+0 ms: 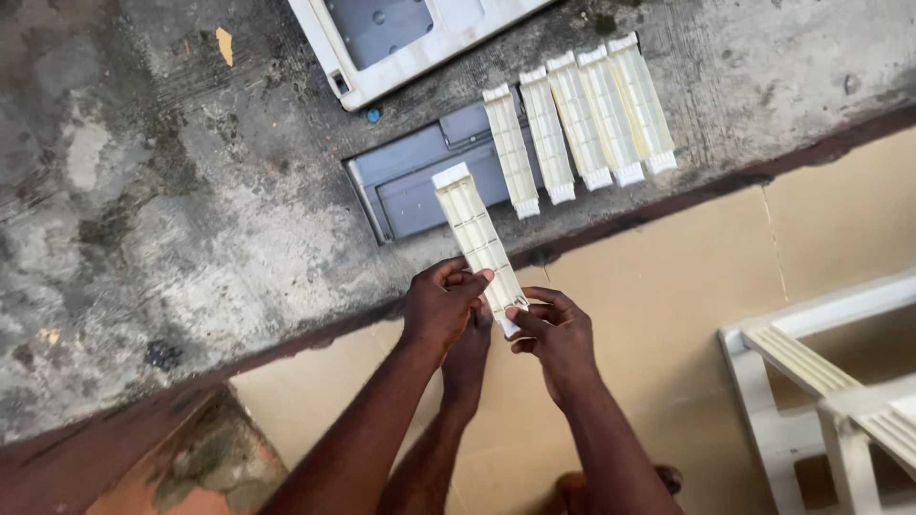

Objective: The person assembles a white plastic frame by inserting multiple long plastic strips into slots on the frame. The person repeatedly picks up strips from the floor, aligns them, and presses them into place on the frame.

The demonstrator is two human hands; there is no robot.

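Rough, stained concrete floor [172, 191] fills the upper and left part of the frame, and tan floor tiles [668, 315] take the lower right, with a dark red-brown border strip [668, 205] running diagonally between them.

At the centre, the left hand [441, 307] has its grip clamped on the long cream slatted plastic strip [477, 238], fingers wrapped over the strip's lower part; the right hand [555, 334] pinches the strip's bottom end between thumb and fingertips, so its grip is also closed on the strip; the strip rises from the hands toward the upper middle, tilted slightly left, held above the border.

Just above and right of it, five similar cream strips [577, 119] lie side by side on the concrete, close together in a row slanting up to the right; their left members rest partly over a grey plastic panel [420, 181]; a white appliance casing with a grey inset [401, 38] sits at the top edge; a small blue cap [373, 114] lies between casing and panel.

At the lower right, a white plastic frame [811, 381] stands on the tiles, well apart from the hands.
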